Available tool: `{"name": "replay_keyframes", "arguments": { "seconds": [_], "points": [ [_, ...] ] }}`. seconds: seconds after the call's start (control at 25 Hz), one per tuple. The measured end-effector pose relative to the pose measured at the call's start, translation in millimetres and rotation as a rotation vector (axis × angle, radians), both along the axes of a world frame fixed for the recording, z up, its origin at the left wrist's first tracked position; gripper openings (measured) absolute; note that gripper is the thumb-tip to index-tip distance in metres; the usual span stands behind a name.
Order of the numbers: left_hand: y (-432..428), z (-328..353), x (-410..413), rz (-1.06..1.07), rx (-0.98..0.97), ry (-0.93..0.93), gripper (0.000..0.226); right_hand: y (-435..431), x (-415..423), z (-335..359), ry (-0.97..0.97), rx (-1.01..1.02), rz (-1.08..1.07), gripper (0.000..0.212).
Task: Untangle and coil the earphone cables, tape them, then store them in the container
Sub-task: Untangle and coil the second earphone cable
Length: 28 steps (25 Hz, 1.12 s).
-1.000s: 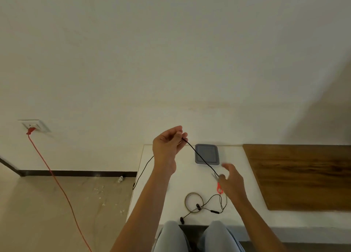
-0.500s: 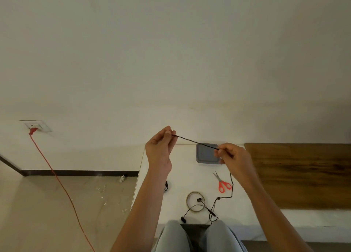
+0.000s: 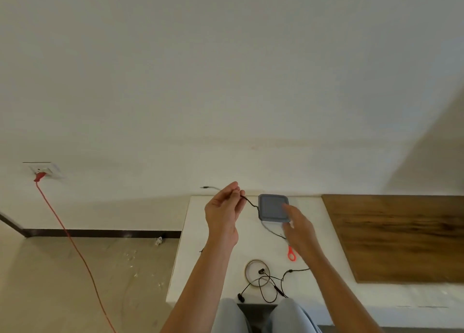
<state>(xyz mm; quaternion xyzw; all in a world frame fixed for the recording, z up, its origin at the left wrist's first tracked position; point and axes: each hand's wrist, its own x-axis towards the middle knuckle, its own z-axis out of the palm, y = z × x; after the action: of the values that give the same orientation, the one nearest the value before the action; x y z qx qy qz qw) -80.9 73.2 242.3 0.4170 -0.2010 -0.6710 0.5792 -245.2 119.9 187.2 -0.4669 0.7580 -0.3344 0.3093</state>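
Note:
A black earphone cable [image 3: 252, 204] is pinched in the fingertips of my left hand [image 3: 223, 213], held above the white table. Its plug end [image 3: 206, 187] sticks out to the left of that hand. From the pinch the cable sags rightward past the grey lidded container [image 3: 272, 207] and runs under my right hand [image 3: 298, 228]. That hand is blurred, with fingers stretched out over the container's near corner, holding nothing I can see. The earbuds [image 3: 261, 271] and loose loops lie by a tape roll [image 3: 251, 267] at the table's near edge.
Red-handled scissors [image 3: 291, 254] lie partly under my right wrist. A wooden board [image 3: 401, 234] covers the right of the white table [image 3: 200, 244]. The table's left edge drops to the floor, where a red cord [image 3: 75, 244] runs from a wall socket.
My right hand has let go of the taut cable and dropped down and right, fingers spread. The cable has gone slack, and the plug end now pokes out left of my left hand.

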Motion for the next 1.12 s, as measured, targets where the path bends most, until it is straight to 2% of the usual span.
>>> {"name": "replay_keyframes", "arguments": {
  "seconds": [0.08, 0.12, 0.28, 0.44, 0.68, 0.8, 0.88, 0.96, 1.04, 1.12],
  "points": [
    [4, -3, -7, -0.036, -0.014, -0.077, 0.018, -5, 40, 28, -0.140, -0.190, 0.205, 0.038],
    [6, -3, -9, -0.046, -0.025, -0.120, 0.019, -8, 52, 35, -0.149, -0.255, 0.241, 0.034],
    [4, -1, -2, -0.016, -0.047, -0.064, 0.019, -8, 49, 38, -0.020, -0.400, 0.068, 0.017],
    [-7, -5, 19, 0.080, -0.031, -0.033, 0.019, 5, 7, 15, 0.040, -0.323, -0.081, 0.022],
    [-10, -21, 32, 0.149, -0.067, -0.151, 0.019, 19, -42, -3, 0.089, -0.255, -0.296, 0.023],
    [-7, -26, 27, 0.128, -0.054, -0.159, 0.018, 12, -53, -10, 0.252, -0.081, -0.390, 0.024],
    [-2, -28, 17, 0.082, -0.048, -0.154, 0.017, 5, -40, -4, 0.281, -0.037, -0.257, 0.036],
    [5, -30, 3, 0.024, -0.034, -0.156, 0.017, 2, -6, 10, 0.081, -0.158, 0.025, 0.046],
    [11, -33, -9, -0.027, -0.038, -0.222, 0.017, 0, 32, 22, -0.078, -0.242, 0.253, 0.039],
    [14, -33, -11, -0.054, -0.066, -0.316, 0.018, -4, 51, 20, -0.150, -0.282, 0.271, 0.032]
  ]
}}
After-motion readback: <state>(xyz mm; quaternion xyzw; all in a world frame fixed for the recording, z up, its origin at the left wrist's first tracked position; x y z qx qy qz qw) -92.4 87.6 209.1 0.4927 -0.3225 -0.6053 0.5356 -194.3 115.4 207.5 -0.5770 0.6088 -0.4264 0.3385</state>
